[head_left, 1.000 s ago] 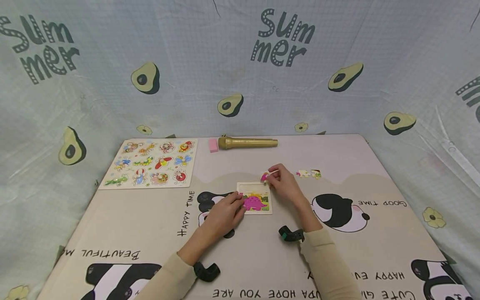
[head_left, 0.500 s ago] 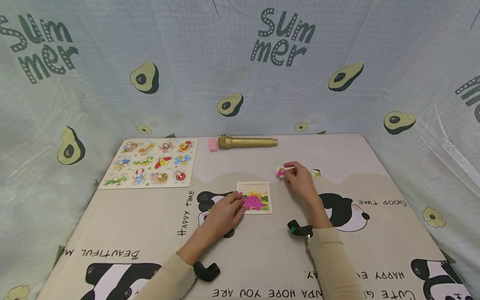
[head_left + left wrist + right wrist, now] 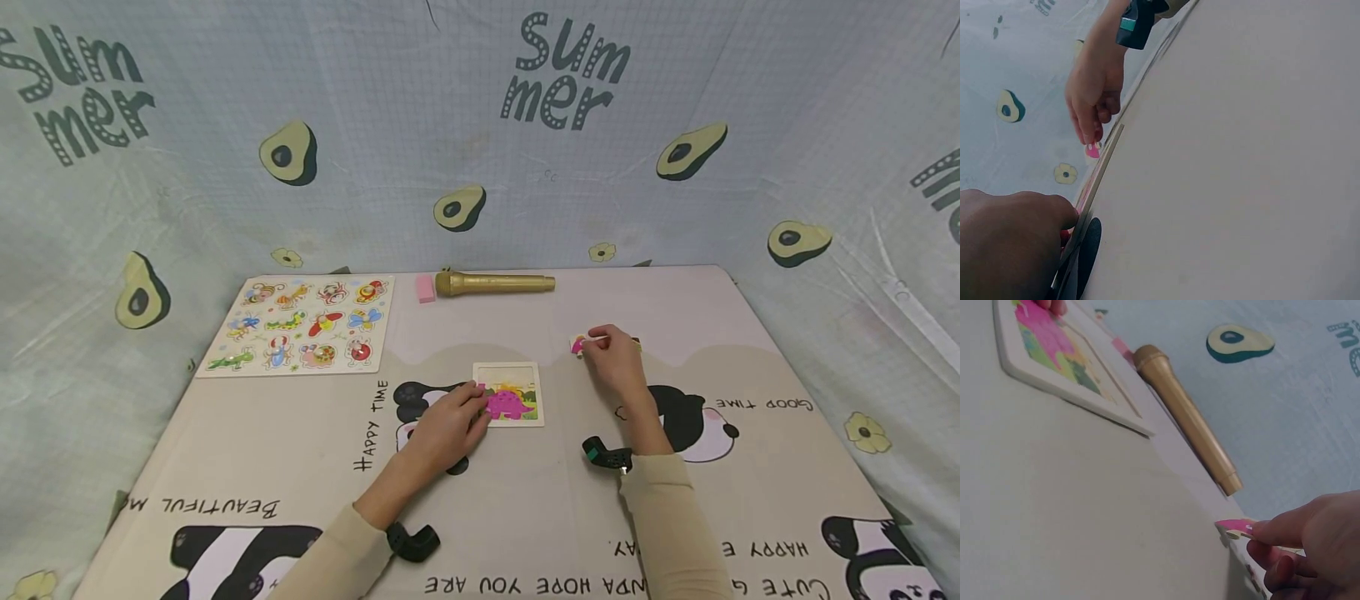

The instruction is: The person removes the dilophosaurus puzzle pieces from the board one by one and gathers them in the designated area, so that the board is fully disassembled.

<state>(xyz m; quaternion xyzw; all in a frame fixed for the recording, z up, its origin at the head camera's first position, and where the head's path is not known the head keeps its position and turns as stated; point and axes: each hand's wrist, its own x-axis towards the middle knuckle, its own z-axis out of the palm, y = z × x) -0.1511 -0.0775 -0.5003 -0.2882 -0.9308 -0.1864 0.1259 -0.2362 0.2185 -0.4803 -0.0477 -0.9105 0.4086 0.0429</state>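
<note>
In the head view my left hand (image 3: 448, 427) holds the left edge of a small dinosaur puzzle board (image 3: 542, 400), its fingertips over the picture. Assembled pieces show a pink dinosaur (image 3: 510, 406); a bare strip runs along the board's far side. To the right, my right hand (image 3: 618, 367) pinches a pink and white puzzle piece (image 3: 577, 346) between thumb and finger. The right wrist view shows this piece (image 3: 1235, 525) at the fingertips, just over the table. Loose pieces beyond the right hand are mostly hidden; one corner (image 3: 637, 342) peeks out.
A gold microphone (image 3: 495, 284) lies at the back beside a pink block (image 3: 425, 289). At the back left lies a large insect puzzle board (image 3: 296, 325). A printed cloth (image 3: 517, 517) covers the table, and a patterned curtain (image 3: 375, 167) hangs behind it.
My right hand has moved right with the puzzle piece, from the board's far right corner to the loose pieces, covering most of them. My left hand and the board have stayed put.
</note>
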